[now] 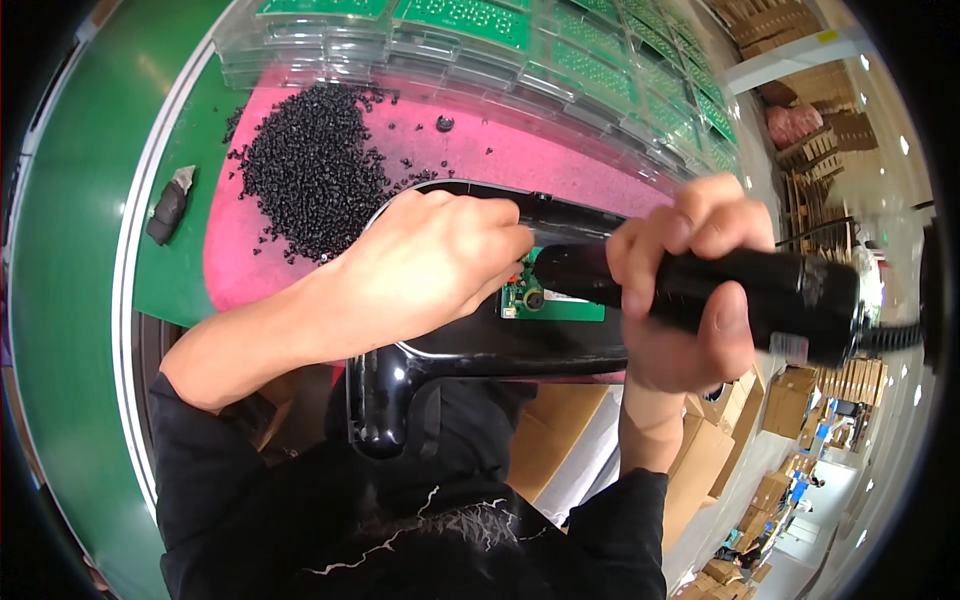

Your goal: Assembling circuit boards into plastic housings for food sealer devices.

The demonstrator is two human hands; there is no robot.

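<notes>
While my right hand [690,290] wraps tight around the black electric screwdriver [740,290], its tip meets the green circuit board [550,300] inside the black housing [480,350]; my left hand [430,265] pinches beside it. Beyond, black screws [310,170] heap on the pink mat [520,150].

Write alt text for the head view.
A right hand grips a black electric screwdriver over a green circuit board in a black plastic housing, steadied by the left hand. Black screws lie heaped on a pink mat.
</notes>
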